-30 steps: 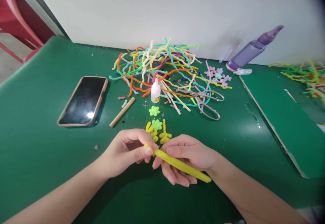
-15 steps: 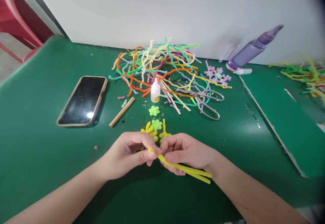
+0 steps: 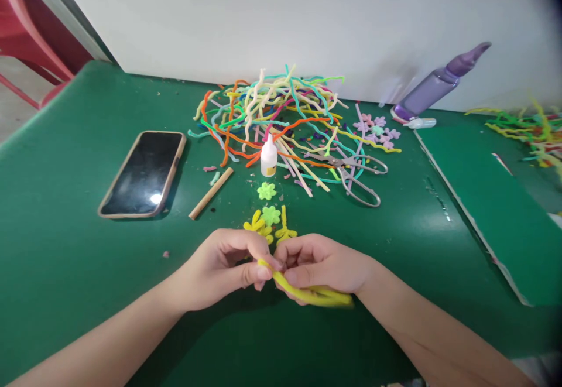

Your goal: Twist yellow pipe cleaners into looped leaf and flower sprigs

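Observation:
A yellow pipe cleaner (image 3: 320,300), doubled over, runs between my two hands, its loose ends blurred at the right. My left hand (image 3: 232,267) pinches its folded end between thumb and index finger. Close beside, my right hand (image 3: 325,264) grips it just past the fold, with the fingers curled round it. Just beyond my fingertips lie yellow looped pipe-cleaner shapes, one at the left (image 3: 259,227) and one with an upright stem (image 3: 285,226), both partly hidden by my hands. Two light green flower shapes, a nearer one (image 3: 271,215) and a farther one (image 3: 266,191), lie behind them.
A small white glue bottle (image 3: 268,161) stands before a tangled heap of coloured pipe cleaners (image 3: 263,103). Scissors (image 3: 351,170) lie at its right. A phone (image 3: 143,175) and a brown stick (image 3: 211,194) are left; a purple bottle (image 3: 428,91) and green board (image 3: 478,211) are right.
The loose ends of the yellow pipe cleaner have swung and drawn closer together near my right palm. My right hand has turned slightly; my left hand keeps its pinch.

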A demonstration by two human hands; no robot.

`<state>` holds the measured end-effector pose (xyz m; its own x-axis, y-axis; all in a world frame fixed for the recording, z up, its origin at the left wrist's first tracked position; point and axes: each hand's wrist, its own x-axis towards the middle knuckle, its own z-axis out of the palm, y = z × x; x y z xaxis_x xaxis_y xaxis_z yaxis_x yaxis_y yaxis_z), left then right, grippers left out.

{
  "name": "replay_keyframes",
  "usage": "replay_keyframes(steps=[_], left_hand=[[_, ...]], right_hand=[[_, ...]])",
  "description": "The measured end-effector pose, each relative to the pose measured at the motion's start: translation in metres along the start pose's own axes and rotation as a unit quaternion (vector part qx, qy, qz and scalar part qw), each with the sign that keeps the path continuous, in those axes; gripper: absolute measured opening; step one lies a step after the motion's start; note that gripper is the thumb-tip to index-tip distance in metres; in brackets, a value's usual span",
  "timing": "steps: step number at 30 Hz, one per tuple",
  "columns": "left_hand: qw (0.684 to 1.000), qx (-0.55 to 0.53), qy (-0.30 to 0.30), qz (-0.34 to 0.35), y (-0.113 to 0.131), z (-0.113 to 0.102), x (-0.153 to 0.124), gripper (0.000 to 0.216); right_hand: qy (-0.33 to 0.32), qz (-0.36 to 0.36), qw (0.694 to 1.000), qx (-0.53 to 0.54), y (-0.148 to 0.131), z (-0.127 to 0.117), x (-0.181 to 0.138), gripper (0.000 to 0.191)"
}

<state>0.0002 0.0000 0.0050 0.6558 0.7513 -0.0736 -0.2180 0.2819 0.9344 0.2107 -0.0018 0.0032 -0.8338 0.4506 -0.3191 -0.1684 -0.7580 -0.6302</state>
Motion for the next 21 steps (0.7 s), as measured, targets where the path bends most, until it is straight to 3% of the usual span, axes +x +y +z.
replay_keyframes(steps=[7,16,21], left_hand=[[1.000,0.031,0.003,0.001,0.0006,0.0009,-0.0002,0.005],[0.967,0.248,0.056,0.024,0.0010,0.0051,-0.0018,0.020],[0.956,0.287,0.059,0.033,0.0013,0.0046,-0.0010,0.024]], right_hand=[[0.009,0.014,1.000,0.003,-0.0011,0.0009,-0.0010,0.020],[0.020,0.010,1.000,-0.015,-0.0011,-0.0013,-0.0009,0.011],[0.066,-0.026,0.996,-0.058,0.0021,0.0015,0.0034,0.016]])
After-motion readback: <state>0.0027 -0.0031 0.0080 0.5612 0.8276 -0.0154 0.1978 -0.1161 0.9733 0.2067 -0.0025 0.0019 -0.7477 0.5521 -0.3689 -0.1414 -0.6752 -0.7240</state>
